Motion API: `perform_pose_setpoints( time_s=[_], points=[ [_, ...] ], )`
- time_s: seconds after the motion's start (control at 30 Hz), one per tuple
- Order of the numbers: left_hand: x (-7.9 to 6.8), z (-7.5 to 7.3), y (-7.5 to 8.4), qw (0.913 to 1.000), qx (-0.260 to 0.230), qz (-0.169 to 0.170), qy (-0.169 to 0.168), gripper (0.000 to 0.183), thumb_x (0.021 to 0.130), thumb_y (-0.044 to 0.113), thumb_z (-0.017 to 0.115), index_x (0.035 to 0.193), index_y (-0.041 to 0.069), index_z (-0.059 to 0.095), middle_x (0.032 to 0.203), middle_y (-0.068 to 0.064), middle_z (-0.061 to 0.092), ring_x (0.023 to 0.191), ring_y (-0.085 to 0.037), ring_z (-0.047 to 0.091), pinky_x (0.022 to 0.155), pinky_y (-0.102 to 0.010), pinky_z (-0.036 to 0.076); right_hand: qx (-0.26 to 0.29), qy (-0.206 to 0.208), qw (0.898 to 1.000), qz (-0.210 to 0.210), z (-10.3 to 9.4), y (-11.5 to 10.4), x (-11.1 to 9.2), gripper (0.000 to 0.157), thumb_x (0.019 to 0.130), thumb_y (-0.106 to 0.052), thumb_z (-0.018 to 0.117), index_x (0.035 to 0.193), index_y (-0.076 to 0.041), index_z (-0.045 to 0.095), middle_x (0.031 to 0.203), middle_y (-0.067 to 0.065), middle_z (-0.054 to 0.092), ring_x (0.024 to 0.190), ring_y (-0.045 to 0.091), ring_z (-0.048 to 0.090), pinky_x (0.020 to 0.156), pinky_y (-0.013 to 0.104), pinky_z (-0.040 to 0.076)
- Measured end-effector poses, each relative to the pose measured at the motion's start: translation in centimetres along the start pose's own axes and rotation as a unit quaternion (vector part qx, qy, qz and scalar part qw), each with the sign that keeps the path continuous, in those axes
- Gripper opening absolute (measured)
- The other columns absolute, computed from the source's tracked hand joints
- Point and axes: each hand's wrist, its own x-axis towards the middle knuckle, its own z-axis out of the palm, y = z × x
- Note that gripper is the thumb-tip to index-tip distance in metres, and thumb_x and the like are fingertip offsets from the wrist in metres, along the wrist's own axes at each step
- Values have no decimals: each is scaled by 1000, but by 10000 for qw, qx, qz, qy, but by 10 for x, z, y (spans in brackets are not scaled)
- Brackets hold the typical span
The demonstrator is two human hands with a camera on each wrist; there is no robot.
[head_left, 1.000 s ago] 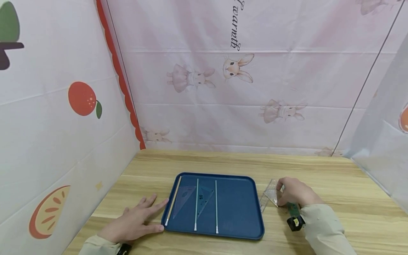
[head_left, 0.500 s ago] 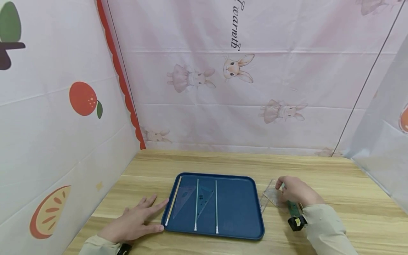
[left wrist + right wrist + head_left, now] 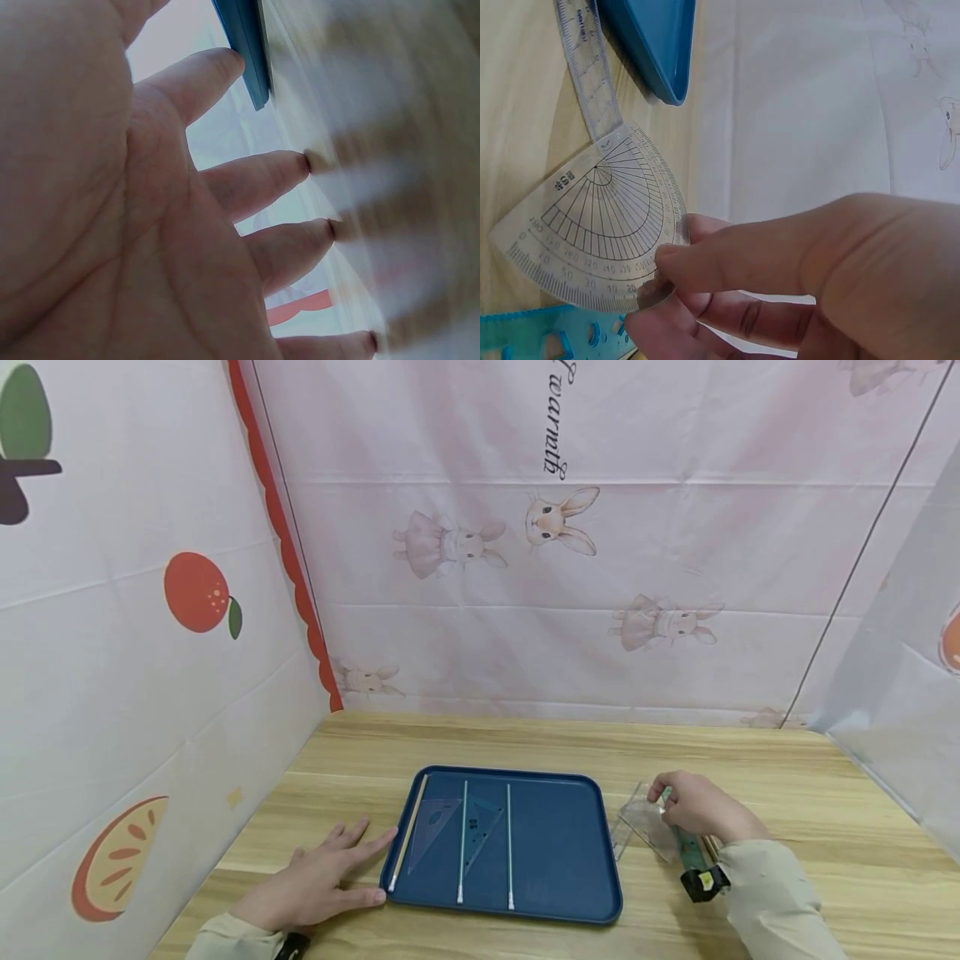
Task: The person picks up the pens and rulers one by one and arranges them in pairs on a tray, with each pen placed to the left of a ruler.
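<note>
My right hand (image 3: 697, 810) pinches a clear protractor (image 3: 600, 225) by its curved edge, between thumb and fingers. In the right wrist view the protractor is tilted and overlaps the end of a clear straight ruler (image 3: 589, 75). A green stencil ruler (image 3: 555, 330) lies beneath that hand on the table. My left hand (image 3: 315, 877) is spread beside the blue tray (image 3: 562, 852), its thumb and index fingertip at the tray's left rim. In the left wrist view, the other fingertips (image 3: 296, 161) touch the table.
Inside the tray lie a purplish set square (image 3: 431, 831), a teal set square (image 3: 483, 835), a wooden stick (image 3: 408, 835) and two green sticks (image 3: 509, 852), all pale-tipped. More thin sticks (image 3: 710, 847) show by my right wrist. A patterned cloth wall (image 3: 480, 652) stands behind the table.
My right hand has shifted slightly up and to the right with the protractor, which now shows more of its face. My left hand and the tray stay still.
</note>
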Motion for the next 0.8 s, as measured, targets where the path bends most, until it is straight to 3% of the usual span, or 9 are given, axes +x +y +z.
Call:
perform_pose_setpoints(
  time_s=[0.33,0.53,0.8],
  points=[
    [0,1,0,10000,-8,-41,-22,86,95,65,71,168,32,39,174,-30,26,152,-69,27,95,-100,21,-1,113,9999,-72,-3,-1,-2,29,93,9,51,115,0,68,61,-1,49,53,13,47,56,29,41],
    [0,0,1,10000,-10,-52,-38,86,95,65,70,168,32,38,174,-30,26,152,-69,27,95,-100,20,64,183,9998,-58,-6,0,-1,29,95,7,52,119,2,67,74,9,64,56,15,51,59,32,44],
    [0,0,1,9999,-30,-104,-53,86,95,65,71,168,33,38,175,-29,25,153,-68,26,96,-100,18,69,579,9980,-231,-9,-3,1,30,92,3,57,120,6,65,78,10,67,60,18,57,61,34,50]
  ],
)
